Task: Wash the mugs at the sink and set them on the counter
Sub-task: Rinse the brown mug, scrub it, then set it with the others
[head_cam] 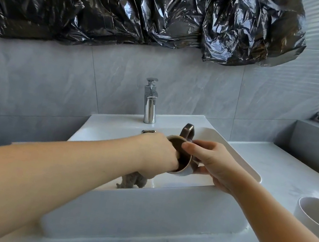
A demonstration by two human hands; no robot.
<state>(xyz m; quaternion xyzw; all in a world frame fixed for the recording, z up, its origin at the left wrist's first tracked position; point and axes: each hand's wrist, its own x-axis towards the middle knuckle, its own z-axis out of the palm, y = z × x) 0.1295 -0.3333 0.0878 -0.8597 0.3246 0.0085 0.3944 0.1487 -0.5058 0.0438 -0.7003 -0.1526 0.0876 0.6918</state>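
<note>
Scrubbing step: over the sink (160, 210), the right hand (213, 168) grips the mug (182, 164) sideways; the left hand (157, 155) reaches inside, probably holding the cloth (133, 181). Next: rinse, then counter (285, 175).

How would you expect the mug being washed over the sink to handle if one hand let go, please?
The mug looks like glazed ceramic, so probably rigid and breakable against the sink. Mid-wash it is likely slick. The right hand holds only its body, with the left hand inside, so it might slip.

Both hands (186, 159) on mug (184, 163) over sink (138, 209)
</note>
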